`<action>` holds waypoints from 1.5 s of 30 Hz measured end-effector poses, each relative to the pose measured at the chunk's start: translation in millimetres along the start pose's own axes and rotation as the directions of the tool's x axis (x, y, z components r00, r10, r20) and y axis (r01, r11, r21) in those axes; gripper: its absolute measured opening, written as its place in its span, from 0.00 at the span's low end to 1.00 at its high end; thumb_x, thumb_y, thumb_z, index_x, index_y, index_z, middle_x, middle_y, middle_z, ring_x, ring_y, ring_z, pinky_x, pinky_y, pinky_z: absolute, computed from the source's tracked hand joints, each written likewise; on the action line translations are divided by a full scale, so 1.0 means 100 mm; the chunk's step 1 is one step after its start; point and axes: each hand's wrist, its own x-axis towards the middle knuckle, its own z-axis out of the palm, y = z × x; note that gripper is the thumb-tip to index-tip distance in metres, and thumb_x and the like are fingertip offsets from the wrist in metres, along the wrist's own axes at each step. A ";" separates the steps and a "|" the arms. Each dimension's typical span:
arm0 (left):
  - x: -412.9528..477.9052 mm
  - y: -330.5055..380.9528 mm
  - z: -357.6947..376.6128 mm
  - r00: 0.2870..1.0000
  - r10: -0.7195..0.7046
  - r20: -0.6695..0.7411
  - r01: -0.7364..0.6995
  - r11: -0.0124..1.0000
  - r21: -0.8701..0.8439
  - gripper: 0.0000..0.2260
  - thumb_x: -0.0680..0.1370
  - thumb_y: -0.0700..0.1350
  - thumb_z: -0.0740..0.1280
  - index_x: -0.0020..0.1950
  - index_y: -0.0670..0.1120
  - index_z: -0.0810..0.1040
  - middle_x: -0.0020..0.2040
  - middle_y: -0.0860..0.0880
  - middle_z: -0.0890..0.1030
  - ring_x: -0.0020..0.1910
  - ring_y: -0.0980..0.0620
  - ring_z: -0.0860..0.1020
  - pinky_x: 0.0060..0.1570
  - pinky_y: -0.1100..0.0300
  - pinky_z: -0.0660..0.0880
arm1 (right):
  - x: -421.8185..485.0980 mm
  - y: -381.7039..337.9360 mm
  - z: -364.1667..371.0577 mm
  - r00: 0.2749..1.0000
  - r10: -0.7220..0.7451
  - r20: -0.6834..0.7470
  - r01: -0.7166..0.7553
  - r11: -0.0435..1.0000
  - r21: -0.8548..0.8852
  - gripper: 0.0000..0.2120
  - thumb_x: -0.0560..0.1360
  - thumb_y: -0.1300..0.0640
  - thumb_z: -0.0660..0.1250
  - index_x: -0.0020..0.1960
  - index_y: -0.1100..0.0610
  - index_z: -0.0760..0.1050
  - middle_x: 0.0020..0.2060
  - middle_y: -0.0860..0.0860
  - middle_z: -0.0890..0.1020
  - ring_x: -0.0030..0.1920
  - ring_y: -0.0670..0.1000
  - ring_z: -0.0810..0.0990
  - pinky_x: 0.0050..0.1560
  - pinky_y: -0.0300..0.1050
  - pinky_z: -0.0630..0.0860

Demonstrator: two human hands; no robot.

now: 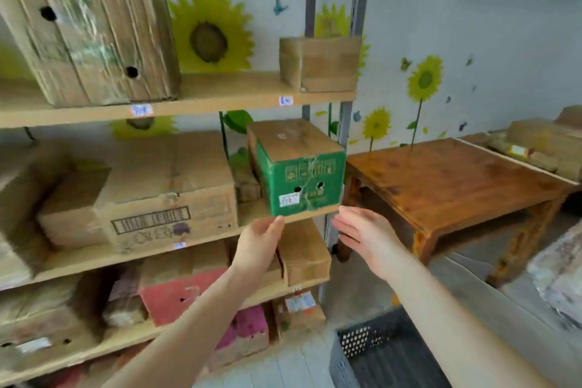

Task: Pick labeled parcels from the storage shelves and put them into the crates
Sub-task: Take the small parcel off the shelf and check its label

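Note:
A green cardboard parcel with a white label low on its front stands at the right end of the middle shelf. My left hand is raised just below the parcel's lower left corner, fingers relaxed and fingertips close to the shelf edge. My right hand is held open, fingers straight, just below and right of the parcel's lower right corner. Neither hand holds anything. A dark plastic crate stands on the floor at the lower right, below my right forearm.
Brown cartons fill the shelves: a big taped one and a small one on the upper shelf, a printed one left of the green parcel, red and pink ones below. A wooden table stands right of the rack.

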 end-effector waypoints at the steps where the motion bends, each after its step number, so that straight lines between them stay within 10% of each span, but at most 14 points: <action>1: 0.06 0.11 -0.10 1.000 0.021 -0.014 -0.021 1.000 0.003 0.11 0.79 0.50 0.61 0.56 0.46 0.77 0.51 0.47 0.80 0.53 0.50 0.76 0.57 0.54 0.72 | 0.06 -0.10 0.13 0.999 -0.032 0.021 0.032 0.999 -0.020 0.18 0.77 0.57 0.64 0.65 0.60 0.70 0.53 0.52 0.80 0.55 0.50 0.78 0.64 0.49 0.71; 13: 1.33 1.45 -0.09 0.950 0.289 -0.119 -0.292 0.956 -0.010 0.13 0.78 0.50 0.62 0.59 0.46 0.76 0.57 0.46 0.80 0.57 0.50 0.77 0.62 0.53 0.72 | 1.33 -1.45 0.63 0.915 -0.388 0.109 0.403 0.894 -0.194 0.16 0.75 0.56 0.67 0.62 0.58 0.72 0.57 0.54 0.79 0.56 0.50 0.79 0.58 0.44 0.75; 21: 2.21 2.26 0.37 0.925 0.336 -0.175 -0.342 0.940 -0.004 0.13 0.79 0.50 0.60 0.58 0.43 0.76 0.50 0.47 0.77 0.53 0.48 0.75 0.58 0.54 0.71 | 2.29 -2.56 0.39 0.645 -0.726 -0.240 0.687 0.688 -0.235 0.14 0.77 0.57 0.64 0.61 0.59 0.73 0.54 0.48 0.76 0.60 0.47 0.73 0.57 0.38 0.67; 25: 2.45 2.37 0.47 0.947 0.283 -0.155 -0.295 0.953 -0.064 0.12 0.79 0.52 0.59 0.39 0.51 0.73 0.41 0.53 0.75 0.48 0.51 0.73 0.56 0.54 0.71 | 2.58 -2.51 0.37 0.753 -0.612 -0.242 0.584 0.791 -0.182 0.15 0.77 0.51 0.63 0.60 0.57 0.72 0.47 0.46 0.75 0.52 0.47 0.72 0.53 0.42 0.66; 31: 2.46 2.31 0.44 0.965 0.243 -0.098 -0.257 0.951 -0.172 0.22 0.80 0.56 0.55 0.68 0.46 0.70 0.47 0.56 0.73 0.52 0.53 0.71 0.56 0.58 0.66 | 2.55 -2.46 0.48 0.887 -0.426 -0.176 0.432 0.902 -0.005 0.18 0.72 0.41 0.66 0.55 0.52 0.73 0.54 0.50 0.78 0.57 0.53 0.76 0.57 0.54 0.74; 34: 2.42 2.26 0.29 0.949 0.305 -0.084 -0.316 0.924 -0.214 0.18 0.80 0.57 0.54 0.68 0.54 0.71 0.59 0.55 0.76 0.57 0.53 0.72 0.63 0.56 0.68 | 2.43 -2.47 0.58 0.914 -0.357 -0.192 0.380 0.920 0.098 0.12 0.72 0.46 0.67 0.48 0.53 0.73 0.49 0.52 0.79 0.52 0.54 0.77 0.40 0.45 0.73; 38: 2.37 2.27 0.07 0.851 0.455 -0.264 -0.509 0.838 -0.197 0.14 0.79 0.48 0.61 0.65 0.53 0.72 0.63 0.52 0.75 0.61 0.53 0.74 0.64 0.56 0.70 | 2.32 -2.46 0.72 0.923 -0.354 -0.153 0.384 0.872 0.303 0.10 0.75 0.53 0.62 0.54 0.55 0.73 0.50 0.55 0.80 0.46 0.53 0.78 0.45 0.48 0.75; 41: 2.28 2.33 -0.09 0.912 0.316 -0.262 -0.404 0.804 -0.437 0.19 0.76 0.52 0.66 0.65 0.48 0.73 0.58 0.49 0.79 0.53 0.53 0.78 0.54 0.57 0.75 | 2.24 -2.44 0.80 0.929 -0.368 -0.020 0.330 0.806 0.491 0.10 0.78 0.59 0.56 0.58 0.52 0.70 0.51 0.54 0.80 0.48 0.53 0.79 0.45 0.50 0.78; 45: 2.15 2.35 -0.18 0.960 0.281 -0.019 -0.242 0.790 -0.564 0.12 0.76 0.57 0.62 0.54 0.53 0.78 0.48 0.50 0.83 0.46 0.50 0.79 0.51 0.53 0.72 | 2.24 -2.40 0.84 0.911 -0.393 0.126 0.373 0.915 0.156 0.13 0.80 0.59 0.54 0.59 0.52 0.75 0.52 0.55 0.82 0.52 0.53 0.81 0.57 0.54 0.76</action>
